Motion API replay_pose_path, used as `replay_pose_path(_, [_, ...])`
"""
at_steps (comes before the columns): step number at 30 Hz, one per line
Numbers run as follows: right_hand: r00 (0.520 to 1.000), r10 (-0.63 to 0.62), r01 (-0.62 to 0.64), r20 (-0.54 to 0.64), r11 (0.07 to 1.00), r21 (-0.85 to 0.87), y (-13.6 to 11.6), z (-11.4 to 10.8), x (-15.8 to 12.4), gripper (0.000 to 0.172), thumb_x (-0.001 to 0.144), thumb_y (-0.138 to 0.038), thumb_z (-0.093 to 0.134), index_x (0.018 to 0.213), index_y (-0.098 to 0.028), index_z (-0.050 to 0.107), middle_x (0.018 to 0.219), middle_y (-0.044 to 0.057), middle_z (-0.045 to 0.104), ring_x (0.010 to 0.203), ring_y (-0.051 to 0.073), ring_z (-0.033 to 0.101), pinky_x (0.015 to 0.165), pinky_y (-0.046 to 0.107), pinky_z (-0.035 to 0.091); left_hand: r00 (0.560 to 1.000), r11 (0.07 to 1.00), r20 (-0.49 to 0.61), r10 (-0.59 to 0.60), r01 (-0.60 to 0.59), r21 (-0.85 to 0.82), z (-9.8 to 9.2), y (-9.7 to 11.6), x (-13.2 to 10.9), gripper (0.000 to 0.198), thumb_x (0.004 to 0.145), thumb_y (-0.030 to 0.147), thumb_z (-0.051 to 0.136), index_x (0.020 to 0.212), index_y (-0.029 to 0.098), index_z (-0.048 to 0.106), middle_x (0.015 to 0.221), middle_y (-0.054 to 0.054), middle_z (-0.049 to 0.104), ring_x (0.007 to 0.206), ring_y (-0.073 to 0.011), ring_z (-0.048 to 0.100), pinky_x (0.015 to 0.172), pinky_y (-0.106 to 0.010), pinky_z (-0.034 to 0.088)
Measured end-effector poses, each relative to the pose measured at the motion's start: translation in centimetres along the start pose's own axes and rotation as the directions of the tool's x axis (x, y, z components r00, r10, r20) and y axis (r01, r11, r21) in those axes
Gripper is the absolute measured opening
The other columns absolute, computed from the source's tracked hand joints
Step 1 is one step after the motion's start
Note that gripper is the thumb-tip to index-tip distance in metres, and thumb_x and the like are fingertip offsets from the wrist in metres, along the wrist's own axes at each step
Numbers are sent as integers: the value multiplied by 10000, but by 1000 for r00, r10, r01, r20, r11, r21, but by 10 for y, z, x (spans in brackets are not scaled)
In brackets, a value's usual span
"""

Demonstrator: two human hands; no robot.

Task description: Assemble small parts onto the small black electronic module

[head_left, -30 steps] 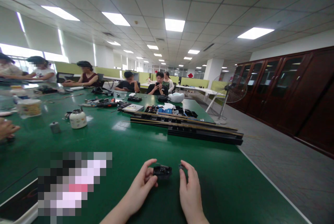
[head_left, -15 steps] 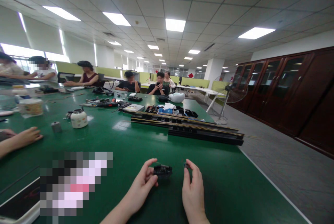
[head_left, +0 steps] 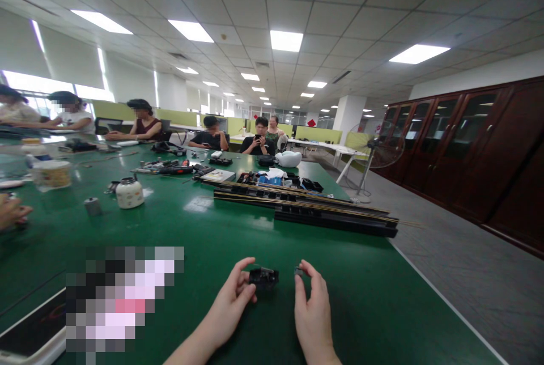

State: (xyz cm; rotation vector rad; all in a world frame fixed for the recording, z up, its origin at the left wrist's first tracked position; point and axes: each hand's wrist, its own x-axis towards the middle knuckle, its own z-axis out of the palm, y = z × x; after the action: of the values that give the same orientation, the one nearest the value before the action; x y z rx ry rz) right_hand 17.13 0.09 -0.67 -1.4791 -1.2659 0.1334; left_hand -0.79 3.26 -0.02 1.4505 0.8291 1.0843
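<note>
My left hand (head_left: 233, 297) grips a small black plastic housing (head_left: 264, 278) by its left end, thumb in front and fingers behind. The housing's open side shows some thin metal parts, too small to name. To its right, my right hand (head_left: 313, 308) pinches a small dark piece (head_left: 298, 271) between thumb and fingertips; its kind cannot be made out. A short gap separates the piece from the housing. Both are held over the green tabletop (head_left: 272, 336).
Long black rails with thin brass-coloured rods (head_left: 306, 212) lie across the table ahead. To the left are a patterned white jar (head_left: 130, 192), a grey cylinder (head_left: 92, 206), a phone (head_left: 34, 325) and another person's hand (head_left: 15, 211). Tools and people are farther back.
My right hand has moved slightly left with the small dark piece, nearer the housing. The housing has tilted a little. The other person's hand at left has drawn back toward the edge.
</note>
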Motion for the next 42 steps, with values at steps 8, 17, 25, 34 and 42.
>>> replay_pose_path(8, [984, -137, 142, 113, 989, -36, -10, -2, -3, 228, 839, -342, 461, 983, -224, 593, 990, 76, 633, 973, 226, 556, 857, 399, 444, 1000, 1000, 4, -2, 2, -17, 0, 1, 1, 438, 776, 359, 522, 1165, 249, 354, 807, 16, 528, 664, -137, 535, 704, -316, 404])
replay_pose_path(17, [913, -292, 301, 287, 954, 12, -28, -2, -7, 157, 821, -301, 522, 949, -262, 604, 1017, 33, 625, 1012, 193, 540, 884, 368, 441, 999, 997, 36, -1, 3, -75, 2, 1, 0, 450, 760, 361, 556, 1150, 246, 364, 806, 15, 535, 666, -131, 524, 680, -302, 410])
replay_pose_path(25, [906, -294, 324, 304, 945, -52, -28, -3, -8, 162, 808, -297, 533, 940, -282, 626, 1048, 40, 607, 1026, 206, 535, 877, 381, 449, 998, 997, 68, 2, 4, -79, 1, -2, 0, 434, 766, 341, 559, 1155, 251, 388, 774, 30, 528, 673, -131, 528, 684, -300, 399])
replay_pose_path(34, [897, -270, 327, 350, 938, -114, -26, -2, -6, 139, 741, -276, 601, 868, -292, 654, 1035, 40, 627, 1028, 243, 543, 873, 426, 449, 994, 995, 108, 3, 8, -103, -1, -8, 0, 407, 784, 291, 551, 1157, 245, 394, 789, 15, 546, 750, -153, 550, 732, -319, 413])
replay_pose_path(42, [904, -233, 280, 357, 956, -84, -28, -2, -7, 189, 738, -271, 607, 920, -306, 643, 1053, 30, 622, 1028, 215, 554, 876, 392, 463, 997, 998, 80, -5, 10, -68, 1, -2, -1, 431, 773, 348, 550, 1155, 241, 383, 749, 36, 519, 675, -134, 535, 696, -302, 401])
